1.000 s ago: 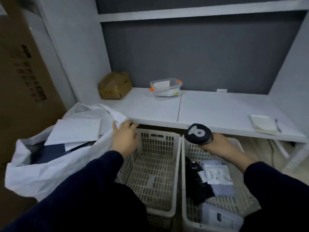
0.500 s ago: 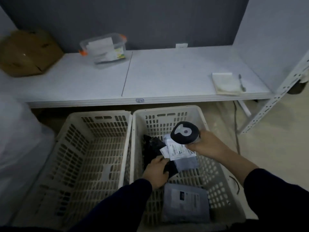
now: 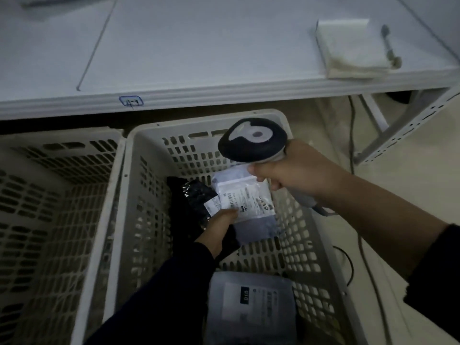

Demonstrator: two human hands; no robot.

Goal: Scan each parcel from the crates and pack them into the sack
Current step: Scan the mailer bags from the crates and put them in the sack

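Observation:
Two white slatted crates stand on the floor under a shelf. Inside the right crate (image 3: pixel 308 247) lie a black parcel (image 3: pixel 191 202), a grey parcel with a white label (image 3: pixel 249 202) and, nearer me, another grey labelled parcel (image 3: pixel 251 307). My left hand (image 3: pixel 219 227) reaches into this crate and grips the lower edge of the first grey parcel. My right hand (image 3: pixel 296 170) holds a dark-headed barcode scanner (image 3: pixel 251 143) just above that parcel. The left crate (image 3: pixel 57 220) holds no parcel that I can see. The sack is out of view.
A white shelf (image 3: pixel 199 58) runs across the top, with a folded white cloth (image 3: pixel 353 48) and a pen (image 3: pixel 389 46) at its right. A perforated metal shelf leg (image 3: pixel 408 128) and loose cables (image 3: pixel 366 245) lie on the floor to the right.
My view has swung from the sack down onto the right crate. My left hand left the sack's edge and went into the crate, taking the grey parcel. The scanner came closer over it.

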